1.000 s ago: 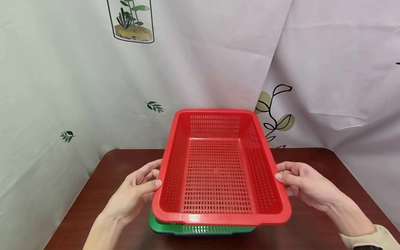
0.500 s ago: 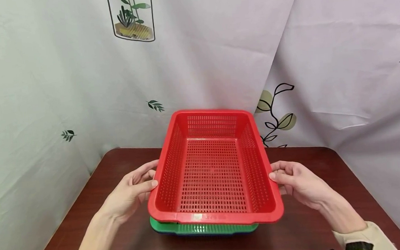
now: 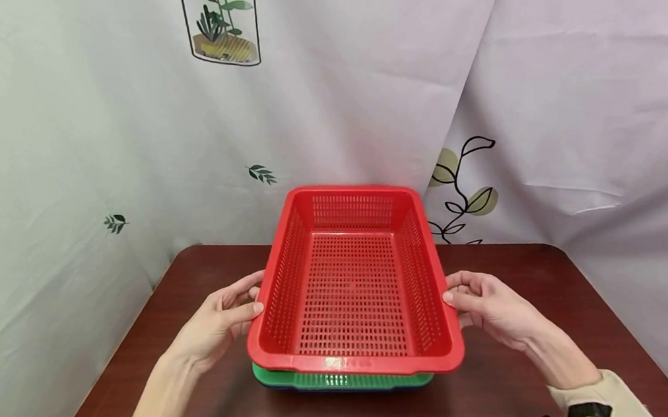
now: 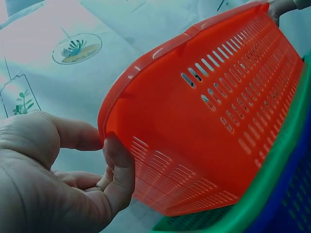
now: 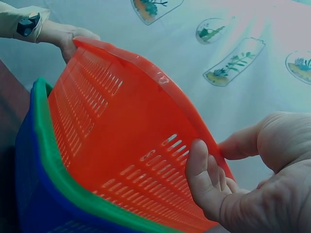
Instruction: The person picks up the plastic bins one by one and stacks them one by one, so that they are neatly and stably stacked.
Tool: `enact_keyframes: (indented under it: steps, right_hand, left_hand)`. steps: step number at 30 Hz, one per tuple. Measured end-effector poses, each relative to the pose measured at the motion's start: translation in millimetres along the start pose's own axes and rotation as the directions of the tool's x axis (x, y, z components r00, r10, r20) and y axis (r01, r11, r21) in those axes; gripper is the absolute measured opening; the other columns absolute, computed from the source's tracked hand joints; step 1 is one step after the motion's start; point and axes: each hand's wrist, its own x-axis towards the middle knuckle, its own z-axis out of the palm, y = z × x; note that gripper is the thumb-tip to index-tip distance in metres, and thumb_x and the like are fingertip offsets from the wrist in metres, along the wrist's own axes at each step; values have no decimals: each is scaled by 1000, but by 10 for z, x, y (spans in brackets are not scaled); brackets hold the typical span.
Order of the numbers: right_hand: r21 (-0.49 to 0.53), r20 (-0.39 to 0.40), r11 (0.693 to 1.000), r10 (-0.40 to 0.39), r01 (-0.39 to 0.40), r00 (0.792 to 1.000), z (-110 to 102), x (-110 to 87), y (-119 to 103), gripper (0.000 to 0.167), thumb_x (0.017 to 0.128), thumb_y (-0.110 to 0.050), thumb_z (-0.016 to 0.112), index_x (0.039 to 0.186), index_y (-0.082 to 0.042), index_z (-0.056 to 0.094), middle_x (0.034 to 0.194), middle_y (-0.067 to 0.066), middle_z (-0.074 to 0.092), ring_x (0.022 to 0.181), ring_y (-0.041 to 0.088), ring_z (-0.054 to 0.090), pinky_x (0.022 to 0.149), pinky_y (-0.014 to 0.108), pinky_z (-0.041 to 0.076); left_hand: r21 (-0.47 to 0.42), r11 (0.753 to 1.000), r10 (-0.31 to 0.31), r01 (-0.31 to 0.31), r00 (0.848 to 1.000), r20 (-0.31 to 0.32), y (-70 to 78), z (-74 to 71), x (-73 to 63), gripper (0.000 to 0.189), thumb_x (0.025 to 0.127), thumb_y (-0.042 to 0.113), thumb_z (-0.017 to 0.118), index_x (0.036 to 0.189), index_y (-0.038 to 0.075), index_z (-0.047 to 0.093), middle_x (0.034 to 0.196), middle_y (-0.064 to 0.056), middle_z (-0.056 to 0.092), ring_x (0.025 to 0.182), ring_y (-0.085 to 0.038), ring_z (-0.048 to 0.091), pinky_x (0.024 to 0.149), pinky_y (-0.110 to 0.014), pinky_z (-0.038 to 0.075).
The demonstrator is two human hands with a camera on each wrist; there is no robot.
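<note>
A rectangular red plastic basket (image 3: 383, 363) with slotted walls and a mesh floor tilts toward me, its near end raised. My left hand (image 3: 210, 328) pinches its left rim between thumb and fingers, and my right hand (image 3: 494, 307) pinches the right rim the same way. Under it a green basket (image 3: 349, 381) shows only along its front rim in the head view. The right wrist view shows that green rim nested in a blue basket (image 5: 34, 179), with the red basket's lower part reaching down inside the green rim. The insides of the lower baskets are mostly hidden.
The stack stands on a dark reddish-brown table (image 3: 558, 321) with rounded far corners. White cloth (image 3: 325, 103) printed with plants and jars hangs behind and along both sides of it.
The red basket has shifted slightly left over the green one, and my right hand has moved left with it. Both hands keep their pinch on the rim.
</note>
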Motion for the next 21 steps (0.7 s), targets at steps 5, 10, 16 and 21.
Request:
enact_keyframes:
  steps: [5,10,16,21]
  right_hand:
    - [-13,-3,1000,16,-16,1000,2,20,59,19,100,2,52,116,12,48,97,14,65,83,21,69,72,38,60]
    - [-15,-12,1000,14,-15,1000,-2,35,108,18,99,3,53,115,11,48,97,13,63,81,18,68,69,34,59]
    - [-32,-31,999,19,-20,999,-9,51,164,21,99,2,55,115,13,47,95,12,62,79,17,67,67,31,58]
    - [-56,-56,998,27,-30,998,-12,62,203,24,99,1,57,115,14,47,94,12,61,77,16,65,65,29,57]
  left_hand:
    - [31,999,-30,31,999,-42,-50,-16,-4,64,96,-1,60,152,-9,28,107,-9,56,96,-17,62,84,-34,58]
    - [49,998,-39,43,997,-69,-106,-26,11,64,95,-2,60,151,-10,29,107,-9,55,94,-16,62,82,-32,58]
    - [52,998,-34,38,996,-79,-154,-36,18,64,95,-3,61,150,-11,30,105,-10,54,92,-15,62,80,-31,58]
    - [70,997,-37,42,996,-79,-190,-53,26,64,95,-2,61,150,-11,31,106,-10,53,94,-15,60,82,-31,58]
